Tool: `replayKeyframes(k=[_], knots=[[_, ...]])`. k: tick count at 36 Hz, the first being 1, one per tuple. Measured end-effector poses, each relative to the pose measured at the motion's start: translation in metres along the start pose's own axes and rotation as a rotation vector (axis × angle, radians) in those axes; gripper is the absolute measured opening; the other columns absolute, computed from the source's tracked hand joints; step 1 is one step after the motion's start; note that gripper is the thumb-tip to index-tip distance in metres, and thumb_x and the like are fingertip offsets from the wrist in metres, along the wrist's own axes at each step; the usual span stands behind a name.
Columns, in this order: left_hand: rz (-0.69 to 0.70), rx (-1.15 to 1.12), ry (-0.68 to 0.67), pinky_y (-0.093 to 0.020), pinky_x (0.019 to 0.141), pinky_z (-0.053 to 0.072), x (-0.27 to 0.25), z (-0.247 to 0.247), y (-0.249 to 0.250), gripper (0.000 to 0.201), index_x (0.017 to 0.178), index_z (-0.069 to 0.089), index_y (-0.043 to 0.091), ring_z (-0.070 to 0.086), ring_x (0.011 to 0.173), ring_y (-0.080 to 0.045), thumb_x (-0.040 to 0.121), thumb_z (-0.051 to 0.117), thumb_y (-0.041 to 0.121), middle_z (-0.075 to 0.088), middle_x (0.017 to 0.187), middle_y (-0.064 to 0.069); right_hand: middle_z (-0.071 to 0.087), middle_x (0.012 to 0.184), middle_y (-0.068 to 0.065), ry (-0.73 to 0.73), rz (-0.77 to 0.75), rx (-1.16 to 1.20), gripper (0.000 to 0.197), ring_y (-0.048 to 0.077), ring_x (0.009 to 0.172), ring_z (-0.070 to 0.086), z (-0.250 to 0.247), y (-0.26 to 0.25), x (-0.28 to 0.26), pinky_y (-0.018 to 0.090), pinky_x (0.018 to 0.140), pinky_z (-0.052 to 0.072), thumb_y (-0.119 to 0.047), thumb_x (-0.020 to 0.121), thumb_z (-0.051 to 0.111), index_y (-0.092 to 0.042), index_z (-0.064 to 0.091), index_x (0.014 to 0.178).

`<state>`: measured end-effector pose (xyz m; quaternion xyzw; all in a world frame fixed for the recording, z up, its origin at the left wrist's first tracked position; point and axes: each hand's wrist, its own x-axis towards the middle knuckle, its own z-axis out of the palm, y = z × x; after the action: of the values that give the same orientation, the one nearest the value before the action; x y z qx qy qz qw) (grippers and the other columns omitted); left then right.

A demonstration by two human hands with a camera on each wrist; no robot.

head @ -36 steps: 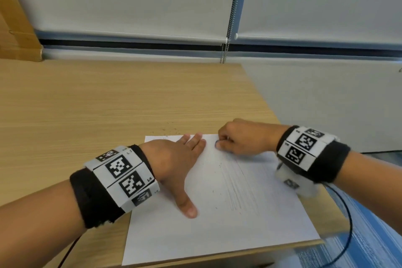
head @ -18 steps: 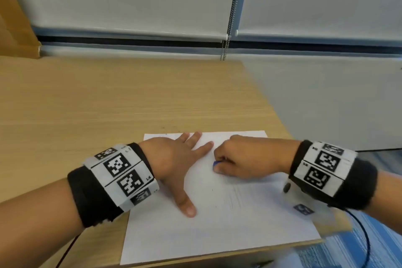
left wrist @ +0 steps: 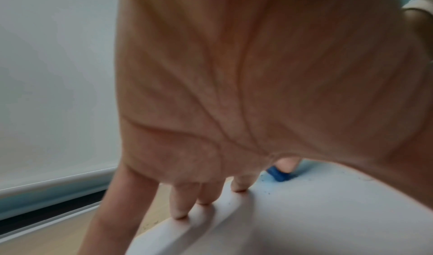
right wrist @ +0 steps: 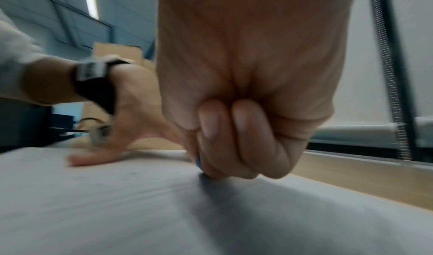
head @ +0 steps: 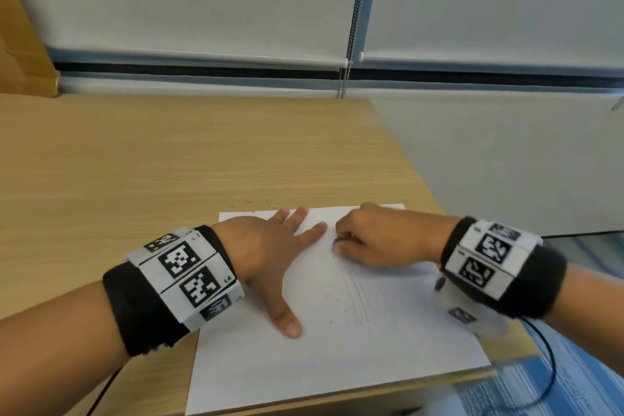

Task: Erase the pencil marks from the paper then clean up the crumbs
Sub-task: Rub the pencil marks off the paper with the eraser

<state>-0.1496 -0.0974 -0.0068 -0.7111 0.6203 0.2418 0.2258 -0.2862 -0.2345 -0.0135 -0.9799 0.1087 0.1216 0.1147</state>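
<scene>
I see the sheet of paper (head: 337, 341) lying flat at the near right corner of the wooden desk (head: 169, 162), its near edge running along the desk's front edge. My left hand (head: 266, 246) is spread palm-down on the left half of the paper, fingers straight and fanned apart, thumb stretched toward the near edge; from the left wrist view the fingertips (left wrist: 179, 215) press right at the paper's far edge, with bare desk just beyond them. My right hand (head: 378, 240) sits on the far part of the paper, just beside the left index finger, curled into a tight fist with the thumb and fingers pinched around a small blue eraser (head: 337, 240). The eraser's tip touches the paper; in the left wrist view it shows as a blue block (left wrist: 279, 174) under a fingertip, and in the right wrist view only a blue sliver (right wrist: 198, 161) peeks out from the closed fingers. Faint pencil lines (head: 361, 300) run across the paper on the near side of the right hand, toward the sheet's middle. Dark crumbs (head: 332, 297) are scattered over the paper between the two hands, and more specks (head: 260, 202) lie on the desk just past the paper's far edge. Both wrists wear black bands with checkered markers; the image around the right wrist is blurred.
</scene>
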Motion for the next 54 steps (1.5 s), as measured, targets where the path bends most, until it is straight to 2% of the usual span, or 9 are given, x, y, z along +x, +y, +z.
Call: replayKeyframes(k=[8, 13, 18, 23, 26, 33, 40, 43, 54], knots=[[-0.01, 0.002, -0.024, -0.046, 0.118, 0.014, -0.001, -0.002, 0.002, 0.144, 0.144, -0.033, 0.038, -0.024, 0.146, -0.016, 0.06, 0.079, 0.068, -0.04, 0.153, 0.006, 0.057, 0.069, 0.002, -0.013, 0.047, 0.032, 0.037, 0.02, 0.064, 0.052, -0.01, 0.013, 0.0, 0.038, 0.066, 0.047, -0.036, 0.098, 0.045, -0.009, 0.055, 0.074], [-0.011, 0.022, -0.025, -0.047, 0.118, 0.015, -0.002, -0.002, 0.003, 0.145, 0.145, -0.033, 0.036, -0.023, 0.147, -0.017, 0.06, 0.08, 0.066, -0.04, 0.153, 0.004, 0.057, 0.066, -0.001, -0.092, -0.075, 0.023, 0.037, 0.02, 0.062, 0.054, 0.007, -0.011, -0.009, 0.037, 0.066, 0.049, -0.038, 0.097, 0.044, -0.01, 0.056, 0.077], [-0.01, 0.007, -0.034, -0.048, 0.118, 0.013, -0.003, -0.004, 0.002, 0.144, 0.145, -0.032, 0.036, -0.024, 0.146, -0.018, 0.061, 0.08, 0.065, -0.04, 0.152, 0.004, 0.062, 0.074, 0.007, -0.022, 0.032, 0.042, 0.039, 0.026, 0.069, 0.057, -0.009, 0.013, -0.001, 0.042, 0.069, 0.05, -0.038, 0.097, 0.046, -0.007, 0.057, 0.077], [-0.012, 0.0, -0.024, -0.048, 0.118, 0.013, -0.001, -0.002, 0.002, 0.145, 0.145, -0.032, 0.037, -0.025, 0.146, -0.017, 0.06, 0.081, 0.064, -0.04, 0.152, 0.005, 0.061, 0.068, 0.004, -0.075, -0.092, 0.033, 0.038, 0.022, 0.063, 0.055, 0.007, -0.011, -0.011, 0.036, 0.064, 0.048, -0.037, 0.097, 0.045, -0.007, 0.057, 0.078], [-0.006, -0.002, -0.028, -0.048, 0.118, 0.012, -0.002, -0.003, 0.001, 0.144, 0.145, -0.032, 0.038, -0.025, 0.146, -0.017, 0.06, 0.081, 0.066, -0.041, 0.152, 0.006, 0.06, 0.069, 0.001, -0.058, -0.007, 0.045, 0.037, 0.02, 0.064, 0.054, -0.004, 0.006, -0.006, 0.033, 0.064, 0.046, -0.039, 0.097, 0.047, -0.011, 0.057, 0.075], [-0.012, 0.002, -0.011, -0.046, 0.118, 0.015, -0.002, -0.001, 0.002, 0.145, 0.146, -0.031, 0.037, -0.024, 0.146, -0.016, 0.059, 0.082, 0.065, -0.039, 0.153, 0.005, 0.058, 0.065, 0.002, -0.088, -0.114, 0.038, 0.036, 0.022, 0.062, 0.055, 0.009, -0.015, -0.017, 0.038, 0.064, 0.048, -0.036, 0.097, 0.045, -0.007, 0.056, 0.077], [-0.003, 0.007, -0.02, -0.047, 0.118, 0.014, -0.002, -0.002, 0.001, 0.144, 0.145, -0.031, 0.038, -0.025, 0.146, -0.017, 0.06, 0.081, 0.065, -0.04, 0.153, 0.005, 0.055, 0.066, -0.002, -0.031, -0.009, 0.032, 0.035, 0.016, 0.06, 0.049, 0.0, 0.002, -0.013, 0.029, 0.06, 0.042, -0.034, 0.098, 0.046, -0.009, 0.054, 0.075], [0.002, 0.007, -0.034, -0.05, 0.118, 0.013, -0.001, -0.001, 0.001, 0.144, 0.143, -0.033, 0.042, -0.027, 0.145, -0.018, 0.059, 0.083, 0.062, -0.042, 0.152, 0.005, 0.058, 0.066, 0.0, -0.088, -0.108, 0.034, 0.036, 0.018, 0.059, 0.052, 0.011, -0.016, -0.022, 0.035, 0.062, 0.047, -0.036, 0.098, 0.044, -0.008, 0.055, 0.078], [-0.011, 0.03, -0.034, -0.047, 0.118, 0.013, 0.001, -0.003, 0.002, 0.145, 0.142, -0.033, 0.043, -0.024, 0.147, -0.019, 0.058, 0.082, 0.065, -0.039, 0.153, 0.004, 0.057, 0.068, 0.003, -0.042, -0.055, 0.033, 0.037, 0.023, 0.066, 0.054, 0.01, -0.008, -0.021, 0.034, 0.063, 0.044, -0.038, 0.098, 0.044, -0.008, 0.055, 0.078]])
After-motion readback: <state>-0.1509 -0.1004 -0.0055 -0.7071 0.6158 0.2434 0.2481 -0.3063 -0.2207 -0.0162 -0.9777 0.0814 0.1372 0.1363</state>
